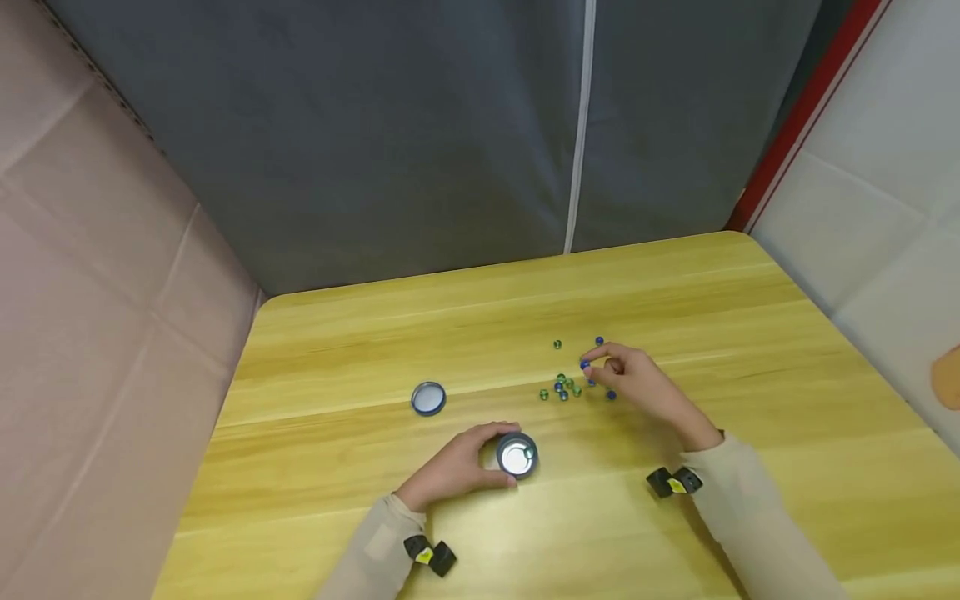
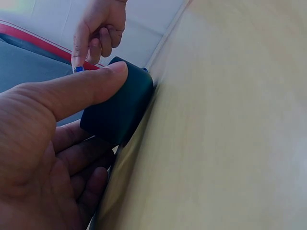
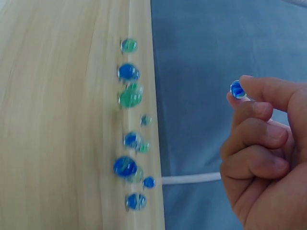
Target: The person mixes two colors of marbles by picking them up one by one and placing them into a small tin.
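Note:
My left hand [image 1: 462,461] grips a small dark round jar [image 1: 517,455], thumb on one side and fingers on the other. The jar stands uncapped on the table, and a green marble [image 1: 528,452] shows inside it. In the left wrist view the jar's dark teal side [image 2: 120,105] fills the grasp. Between thumb and index finger, my right hand [image 1: 637,382] pinches a blue marble [image 3: 237,89], held up over the table. Several loose blue and green marbles [image 1: 577,391] lie beside and below that hand; the right wrist view shows them in a row [image 3: 128,72].
A round lid [image 1: 428,398] with a blue rim lies on the wooden table [image 1: 337,467], left of the marbles. Behind the far edge hangs a dark grey curtain [image 1: 375,150]. Pale panels stand at the left [image 1: 97,333] and right [image 1: 885,192].

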The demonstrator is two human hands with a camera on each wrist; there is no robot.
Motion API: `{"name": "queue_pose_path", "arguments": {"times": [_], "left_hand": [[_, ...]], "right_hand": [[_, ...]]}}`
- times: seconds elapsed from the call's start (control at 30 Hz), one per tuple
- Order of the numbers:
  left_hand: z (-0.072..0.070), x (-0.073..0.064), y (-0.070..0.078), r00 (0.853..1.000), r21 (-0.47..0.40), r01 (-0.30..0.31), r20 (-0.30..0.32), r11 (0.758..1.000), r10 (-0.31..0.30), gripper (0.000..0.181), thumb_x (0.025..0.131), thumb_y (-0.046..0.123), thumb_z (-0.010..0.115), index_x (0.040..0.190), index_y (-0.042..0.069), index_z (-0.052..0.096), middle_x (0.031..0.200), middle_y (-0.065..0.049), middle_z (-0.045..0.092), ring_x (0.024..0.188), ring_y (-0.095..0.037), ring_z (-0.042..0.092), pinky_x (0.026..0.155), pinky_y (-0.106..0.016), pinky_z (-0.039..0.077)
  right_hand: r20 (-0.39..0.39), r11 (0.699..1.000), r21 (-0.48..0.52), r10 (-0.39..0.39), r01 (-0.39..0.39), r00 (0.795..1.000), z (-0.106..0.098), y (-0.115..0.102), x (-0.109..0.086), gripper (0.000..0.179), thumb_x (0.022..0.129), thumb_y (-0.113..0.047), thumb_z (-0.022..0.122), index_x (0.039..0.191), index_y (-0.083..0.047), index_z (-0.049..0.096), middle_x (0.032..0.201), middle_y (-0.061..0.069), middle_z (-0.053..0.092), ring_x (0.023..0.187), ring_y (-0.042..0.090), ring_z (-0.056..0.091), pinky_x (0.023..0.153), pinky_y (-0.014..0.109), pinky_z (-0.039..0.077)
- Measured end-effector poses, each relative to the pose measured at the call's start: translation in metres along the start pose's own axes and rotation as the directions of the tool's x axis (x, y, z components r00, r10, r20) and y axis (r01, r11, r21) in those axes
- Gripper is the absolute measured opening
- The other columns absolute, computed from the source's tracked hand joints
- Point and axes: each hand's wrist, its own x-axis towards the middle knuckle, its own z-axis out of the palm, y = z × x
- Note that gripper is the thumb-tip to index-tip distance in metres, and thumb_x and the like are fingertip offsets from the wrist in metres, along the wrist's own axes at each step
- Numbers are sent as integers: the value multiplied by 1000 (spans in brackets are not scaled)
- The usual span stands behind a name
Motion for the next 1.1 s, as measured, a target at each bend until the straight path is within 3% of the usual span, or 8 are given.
{"name": "queue_pose_path", "arguments": {"times": [0.33, 0.87, 1.1], "left_hand": [[-4, -1, 0, 1000, 19, 18, -7, 1000, -17, 70, 78, 35, 80, 140, 23, 50, 145, 3, 50, 136, -20, 44, 114, -45, 35], [-6, -2, 1, 1000, 22, 21, -7, 1000, -20, 71, 78, 35, 80, 140, 20, 50, 144, -1, 51, 135, -22, 44, 114, -46, 36], [-5, -2, 1, 1000, 16, 20, 2, 1000, -20, 69, 78, 35, 80, 140, 29, 49, 145, 2, 49, 136, -22, 43, 114, -46, 35]], "right_hand": [[60, 998, 14, -55, 54, 997, 22, -16, -1, 25, 95, -18, 61, 115, -3, 64, 64, -2, 40, 53, 7, 33, 47, 20, 29], [224, 992, 2, -124, 127, 967, 67, -26, -10, 17, 93, -17, 61, 107, -8, 66, 62, -5, 44, 51, 5, 37, 47, 18, 32], [270, 987, 26, -158, 156, 950, 79, -23, -13, 18, 92, -16, 64, 107, -6, 68, 59, -7, 40, 50, 2, 34, 47, 16, 29]]}}
